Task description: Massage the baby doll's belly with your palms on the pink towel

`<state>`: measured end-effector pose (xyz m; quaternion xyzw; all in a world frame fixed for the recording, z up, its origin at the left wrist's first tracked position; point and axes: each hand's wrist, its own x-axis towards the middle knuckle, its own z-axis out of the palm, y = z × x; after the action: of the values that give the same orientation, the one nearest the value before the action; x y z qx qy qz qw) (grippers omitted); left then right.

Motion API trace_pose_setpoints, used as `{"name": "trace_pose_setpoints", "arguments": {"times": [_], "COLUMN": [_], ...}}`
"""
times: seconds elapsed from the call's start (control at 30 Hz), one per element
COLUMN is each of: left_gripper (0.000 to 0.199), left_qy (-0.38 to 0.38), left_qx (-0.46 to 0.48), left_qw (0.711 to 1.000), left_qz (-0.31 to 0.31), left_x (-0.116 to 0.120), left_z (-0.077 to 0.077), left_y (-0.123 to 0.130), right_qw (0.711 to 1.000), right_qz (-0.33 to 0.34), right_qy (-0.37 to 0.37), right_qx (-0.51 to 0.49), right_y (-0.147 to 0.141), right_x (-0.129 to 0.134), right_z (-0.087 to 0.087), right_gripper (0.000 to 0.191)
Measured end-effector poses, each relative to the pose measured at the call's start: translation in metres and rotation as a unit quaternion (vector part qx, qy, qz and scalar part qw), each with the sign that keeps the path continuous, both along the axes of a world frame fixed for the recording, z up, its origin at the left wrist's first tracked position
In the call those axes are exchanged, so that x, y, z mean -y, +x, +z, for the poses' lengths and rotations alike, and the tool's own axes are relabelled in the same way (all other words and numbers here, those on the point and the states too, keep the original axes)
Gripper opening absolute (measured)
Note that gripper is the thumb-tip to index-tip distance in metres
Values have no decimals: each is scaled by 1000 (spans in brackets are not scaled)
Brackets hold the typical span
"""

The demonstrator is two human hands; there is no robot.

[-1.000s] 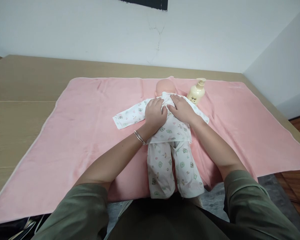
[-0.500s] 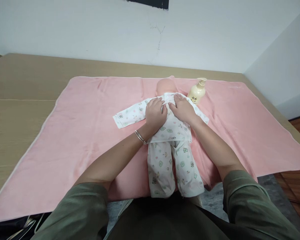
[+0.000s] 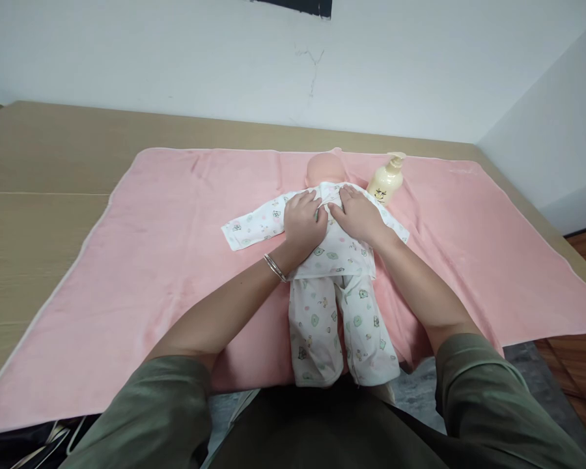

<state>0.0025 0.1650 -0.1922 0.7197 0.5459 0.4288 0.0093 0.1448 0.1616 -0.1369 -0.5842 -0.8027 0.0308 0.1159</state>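
A doll lies on a pink blanket point(image 3: 200, 260), its round bare head point(image 3: 325, 169) pointing away from me. It wears a white patterned top point(image 3: 339, 257) and matching trousers point(image 3: 317, 332). My left hand point(image 3: 305, 223) rests on the left side of the chest, fingers laid on the cloth. My right hand point(image 3: 356, 212) lies flat on the right side of the chest, fingers stretched toward the neckline. Both thumbs point inward, with bunched cloth between the hands. The doll's face is not visible. One sleeve stretches out left; the other is partly behind my right hand and forearm.
A cream pump bottle point(image 3: 385, 181) stands on the blanket right of the doll's head. The wooden table point(image 3: 43, 156) shows around the blanket, with a white wall point(image 3: 176, 58) behind it. The trouser legs reach the near edge by my body.
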Motion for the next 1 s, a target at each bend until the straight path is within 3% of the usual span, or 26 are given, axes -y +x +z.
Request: {"name": "trace_pose_setpoints", "arguments": {"times": [0.2,0.33,1.0], "left_gripper": [36,41,40], "left_qy": [-21,-52,-49], "left_qx": [2,17,22], "left_qw": [1000,998,998], "left_qz": [21,30,23], "left_x": [3,2,1], "left_z": [4,5,2], "left_y": [2,2,1], "right_qw": [996,992,999], "right_qz": [-47,-38,26], "right_qy": [46,68,13], "right_qx": [63,103,-20], "right_y": [-12,-19,6], "right_x": [18,32,-6], "right_z": [3,5,-6], "right_gripper": [48,44,56]}}
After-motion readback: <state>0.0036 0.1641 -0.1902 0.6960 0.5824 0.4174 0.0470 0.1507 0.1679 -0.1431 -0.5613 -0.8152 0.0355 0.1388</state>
